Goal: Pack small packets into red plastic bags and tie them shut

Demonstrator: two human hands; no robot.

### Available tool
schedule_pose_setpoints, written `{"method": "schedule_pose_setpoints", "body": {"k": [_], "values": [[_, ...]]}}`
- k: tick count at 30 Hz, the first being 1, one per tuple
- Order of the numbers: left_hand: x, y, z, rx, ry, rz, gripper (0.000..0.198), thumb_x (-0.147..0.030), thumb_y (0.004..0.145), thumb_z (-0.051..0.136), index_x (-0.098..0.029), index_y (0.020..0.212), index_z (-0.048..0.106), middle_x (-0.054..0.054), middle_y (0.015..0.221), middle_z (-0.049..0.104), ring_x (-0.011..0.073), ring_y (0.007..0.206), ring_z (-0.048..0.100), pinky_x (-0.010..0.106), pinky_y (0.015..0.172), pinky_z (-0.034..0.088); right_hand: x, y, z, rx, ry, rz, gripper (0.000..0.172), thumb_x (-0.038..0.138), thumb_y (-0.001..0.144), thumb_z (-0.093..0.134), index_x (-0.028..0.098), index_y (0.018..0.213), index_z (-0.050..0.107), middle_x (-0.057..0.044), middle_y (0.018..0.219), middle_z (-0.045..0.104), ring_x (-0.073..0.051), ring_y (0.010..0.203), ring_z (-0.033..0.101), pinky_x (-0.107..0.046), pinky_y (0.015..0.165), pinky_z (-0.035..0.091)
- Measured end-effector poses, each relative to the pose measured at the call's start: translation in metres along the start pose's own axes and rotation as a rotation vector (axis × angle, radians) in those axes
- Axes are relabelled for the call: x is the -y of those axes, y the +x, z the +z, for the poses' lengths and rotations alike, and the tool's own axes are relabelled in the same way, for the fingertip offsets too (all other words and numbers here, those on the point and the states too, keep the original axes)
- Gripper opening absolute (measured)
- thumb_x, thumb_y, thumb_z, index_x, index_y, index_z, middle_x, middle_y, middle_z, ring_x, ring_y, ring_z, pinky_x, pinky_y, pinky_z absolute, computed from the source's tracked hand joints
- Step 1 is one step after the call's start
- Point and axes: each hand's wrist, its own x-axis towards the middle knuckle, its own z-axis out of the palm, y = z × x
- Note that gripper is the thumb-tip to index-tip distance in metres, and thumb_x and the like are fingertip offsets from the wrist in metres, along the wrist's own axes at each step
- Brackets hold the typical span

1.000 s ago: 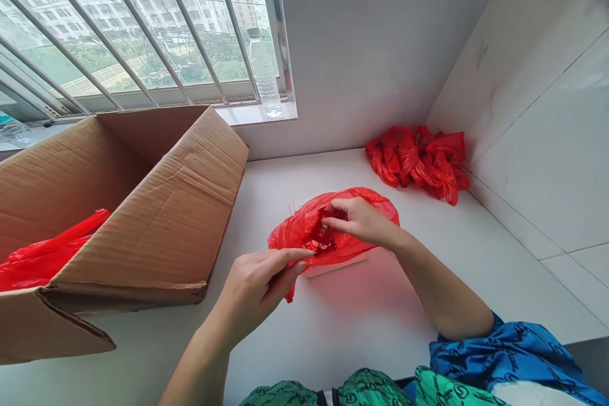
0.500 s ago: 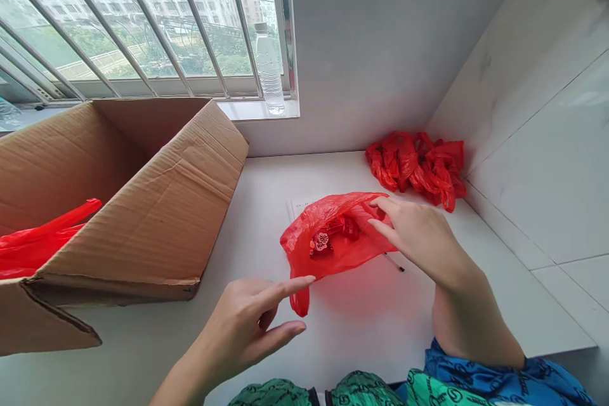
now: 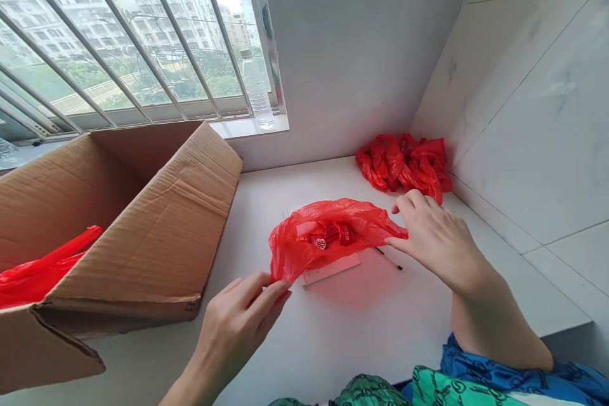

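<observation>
A thin red plastic bag [image 3: 328,235] lies on the white counter [image 3: 342,323] in front of me, with small red wrapped sweets [image 3: 333,236] showing through it. My left hand [image 3: 238,323] pinches the bag's near left corner between thumb and fingers. My right hand [image 3: 435,238] grips the bag's right edge with curled fingers. The bag is stretched between the two hands. A white sheet of paper [image 3: 333,268] and a thin dark pen [image 3: 387,258] lie partly under the bag.
An open cardboard box [image 3: 143,222] stands at the left, with red plastic [image 3: 42,266] inside. A heap of red plastic bags [image 3: 404,165] sits in the back right corner. A clear water bottle [image 3: 257,92] stands on the windowsill. Tiled wall bounds the right.
My right hand has come out of the bag and taken its right edge. My left hand let go for a moment, then pinched the left corner again. The bag now lies flatter.
</observation>
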Motion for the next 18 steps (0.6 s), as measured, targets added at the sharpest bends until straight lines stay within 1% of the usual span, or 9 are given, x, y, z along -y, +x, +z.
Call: {"method": "schedule_pose_setpoints", "body": {"k": [3, 5, 7, 9, 11, 12, 14, 16, 18], "values": [[0.012, 0.003, -0.013, -0.113, -0.182, -0.184, 0.013, -0.016, 0.092, 0.061, -0.024, 0.101, 0.066, 0.001, 0.094, 0.064, 0.0098, 0.071, 0.057, 0.022, 0.063, 0.047, -0.02, -0.001, 0.002, 0.014, 0.062, 0.081, 0.015, 0.026, 0.08, 0.069, 0.021, 0.087, 0.056, -0.004, 0.088, 0.062, -0.021, 0.074, 0.06, -0.028, 0.051, 0.028], [0.022, 0.013, -0.019, -0.253, -0.334, -0.302, 0.011, -0.018, 0.091, 0.064, -0.024, 0.1, 0.067, 0.002, 0.097, 0.061, 0.0112, 0.077, 0.058, 0.023, 0.064, 0.049, -0.036, 0.005, -0.004, 0.045, 0.216, 0.09, 0.013, 0.031, 0.086, 0.064, 0.022, 0.081, 0.056, -0.002, 0.082, 0.062, -0.019, 0.068, 0.058, -0.028, 0.051, 0.029], [0.033, 0.034, -0.022, -0.409, -0.518, -0.376, 0.011, -0.022, 0.09, 0.066, -0.024, 0.1, 0.068, 0.003, 0.099, 0.06, 0.0143, 0.086, 0.059, 0.024, 0.065, 0.05, -0.046, 0.02, -0.013, 0.079, 0.5, 0.0, 0.022, 0.042, 0.087, 0.064, 0.023, 0.08, 0.058, -0.002, 0.088, 0.065, -0.018, 0.073, 0.06, -0.029, 0.054, 0.037], [0.044, 0.061, -0.022, -0.545, -0.643, -0.406, 0.015, -0.024, 0.089, 0.068, -0.024, 0.104, 0.068, 0.003, 0.101, 0.061, 0.0158, 0.09, 0.06, 0.028, 0.07, 0.053, -0.045, 0.039, -0.02, 0.068, 0.907, -0.132, 0.026, 0.049, 0.086, 0.066, 0.024, 0.084, 0.06, -0.003, 0.107, 0.066, -0.021, 0.091, 0.064, -0.03, 0.067, 0.048], [0.053, 0.092, -0.022, -0.691, -0.621, -0.38, 0.022, -0.026, 0.088, 0.07, -0.025, 0.11, 0.067, 0.003, 0.105, 0.062, 0.0162, 0.096, 0.061, 0.032, 0.083, 0.054, -0.029, 0.06, -0.021, -0.039, 1.336, -0.2, 0.025, 0.048, 0.086, 0.067, 0.024, 0.085, 0.06, -0.003, 0.128, 0.059, -0.023, 0.113, 0.06, -0.035, 0.085, 0.052], [0.056, 0.106, -0.022, -0.757, -0.603, -0.364, 0.026, -0.027, 0.087, 0.071, -0.026, 0.113, 0.066, 0.002, 0.107, 0.062, 0.0172, 0.102, 0.061, 0.034, 0.09, 0.053, -0.018, 0.07, -0.019, -0.119, 1.522, -0.2, 0.024, 0.047, 0.086, 0.067, 0.024, 0.084, 0.059, -0.002, 0.133, 0.057, -0.023, 0.119, 0.058, -0.037, 0.092, 0.051], [0.06, 0.129, -0.023, -0.852, -0.662, -0.352, 0.034, -0.029, 0.088, 0.071, -0.029, 0.12, 0.062, 0.001, 0.106, 0.061, 0.0186, 0.11, 0.061, 0.036, 0.096, 0.052, 0.009, 0.086, -0.013, -0.249, 1.817, -0.173, 0.021, 0.045, 0.087, 0.066, 0.025, 0.086, 0.058, -0.001, 0.132, 0.058, -0.022, 0.123, 0.056, -0.041, 0.102, 0.048], [0.061, 0.144, -0.022, -0.88, -0.857, -0.375, 0.039, -0.032, 0.088, 0.071, -0.032, 0.125, 0.058, -0.001, 0.102, 0.06, 0.0181, 0.103, 0.066, 0.035, 0.092, 0.055, 0.034, 0.097, -0.007, -0.294, 2.011, -0.141, 0.02, 0.045, 0.088, 0.064, 0.027, 0.092, 0.058, -0.001, 0.127, 0.061, -0.021, 0.119, 0.059, -0.043, 0.103, 0.049], [0.06, 0.15, -0.019, -0.874, -1.05, -0.413, 0.041, -0.033, 0.087, 0.071, -0.034, 0.126, 0.057, -0.002, 0.1, 0.059, 0.015, 0.088, 0.069, 0.033, 0.084, 0.058, 0.054, 0.101, -0.003, -0.289, 2.08, -0.133, 0.023, 0.046, 0.087, 0.064, 0.029, 0.101, 0.057, -0.001, 0.13, 0.058, -0.019, 0.109, 0.062, -0.041, 0.096, 0.054]]}}
